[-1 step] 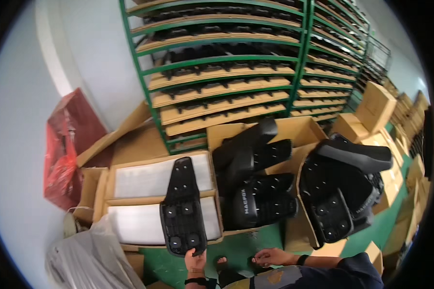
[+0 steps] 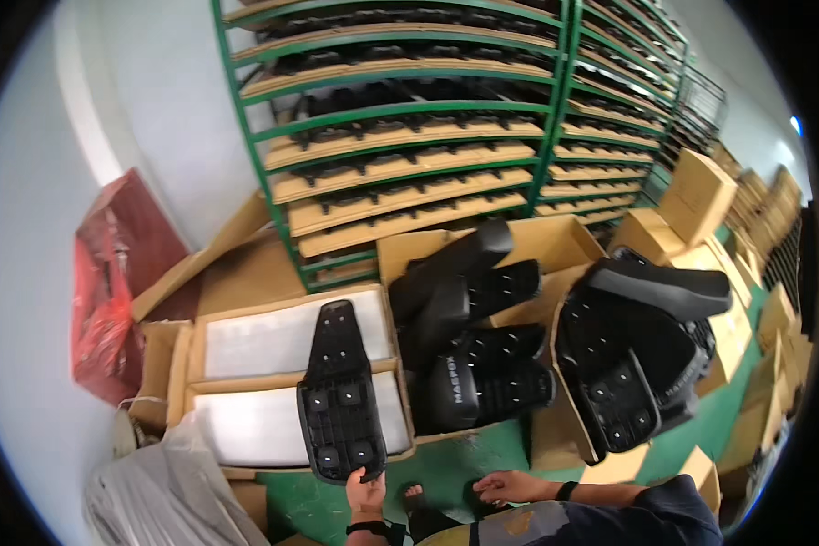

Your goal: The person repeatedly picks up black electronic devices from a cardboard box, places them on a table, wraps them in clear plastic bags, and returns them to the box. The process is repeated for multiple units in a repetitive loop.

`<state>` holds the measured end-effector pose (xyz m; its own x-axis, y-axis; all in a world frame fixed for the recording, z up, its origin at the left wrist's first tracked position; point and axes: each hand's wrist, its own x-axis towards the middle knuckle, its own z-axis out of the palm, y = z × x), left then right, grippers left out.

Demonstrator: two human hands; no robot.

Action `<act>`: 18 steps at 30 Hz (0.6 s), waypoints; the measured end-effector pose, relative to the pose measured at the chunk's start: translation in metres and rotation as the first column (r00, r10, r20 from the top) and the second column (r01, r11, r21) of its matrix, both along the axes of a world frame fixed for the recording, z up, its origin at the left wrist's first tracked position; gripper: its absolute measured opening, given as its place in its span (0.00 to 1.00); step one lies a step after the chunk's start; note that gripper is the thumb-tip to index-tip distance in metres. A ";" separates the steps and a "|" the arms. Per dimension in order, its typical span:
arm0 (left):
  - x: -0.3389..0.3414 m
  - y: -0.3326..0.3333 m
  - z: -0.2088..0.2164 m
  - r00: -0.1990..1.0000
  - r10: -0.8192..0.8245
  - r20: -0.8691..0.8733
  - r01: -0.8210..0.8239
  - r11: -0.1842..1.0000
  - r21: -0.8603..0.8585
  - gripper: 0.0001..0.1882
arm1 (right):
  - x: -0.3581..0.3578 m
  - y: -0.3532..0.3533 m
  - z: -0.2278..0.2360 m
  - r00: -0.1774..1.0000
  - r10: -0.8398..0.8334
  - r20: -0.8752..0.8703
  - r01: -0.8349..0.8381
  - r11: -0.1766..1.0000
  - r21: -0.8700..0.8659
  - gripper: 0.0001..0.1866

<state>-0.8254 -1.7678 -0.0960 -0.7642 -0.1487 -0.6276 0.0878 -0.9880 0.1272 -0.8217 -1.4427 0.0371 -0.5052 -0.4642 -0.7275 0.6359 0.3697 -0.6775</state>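
Observation:
My left hand point(image 2: 366, 494) grips the wide near end of a long black seat point(image 2: 344, 409), fingers closed on its edge. The seat's underside faces up, with several rubber pads and small bolts, and its narrow end points away from me. It lies over, or is held just above, an open carton point(image 2: 291, 386) with two compartments of white packing sheet point(image 2: 255, 432); whether it touches cannot be told. My right hand point(image 2: 503, 487) is apart from the seat, low in front of my body, fingers curled together. Anything between those fingers is too small to make out.
Black seats point(image 2: 455, 382) fill a middle carton point(image 2: 569, 232); more seats point(image 2: 651, 350) pile in a carton at right. Behind stands a green rack point(image 2: 546, 136) with loaded boards. At left are a red-wrapped box point(image 2: 123, 282) and grey plastic sheeting point(image 2: 164, 491). Stacked boxes point(image 2: 696, 200) stand right.
The whole scene sits slightly further left in the view. Both hands and the seat keep nearly the same pose.

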 end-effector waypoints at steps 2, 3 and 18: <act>-0.006 0.004 -0.031 0.938 -0.111 0.328 0.138 0.989 -0.059 0.21 | 0.011 -0.006 0.009 0.967 0.194 -0.165 -0.178 0.978 0.105 0.21; -0.006 0.007 -0.041 0.864 -0.156 0.479 0.221 0.972 -0.082 0.21 | 0.018 -0.005 0.013 0.928 0.290 -0.234 -0.255 0.952 0.168 0.21; -0.003 0.064 -0.032 -0.106 -0.810 0.576 0.903 -0.321 -0.285 0.17 | 0.294 0.152 -0.086 0.811 -0.551 -0.196 0.536 0.566 0.627 0.22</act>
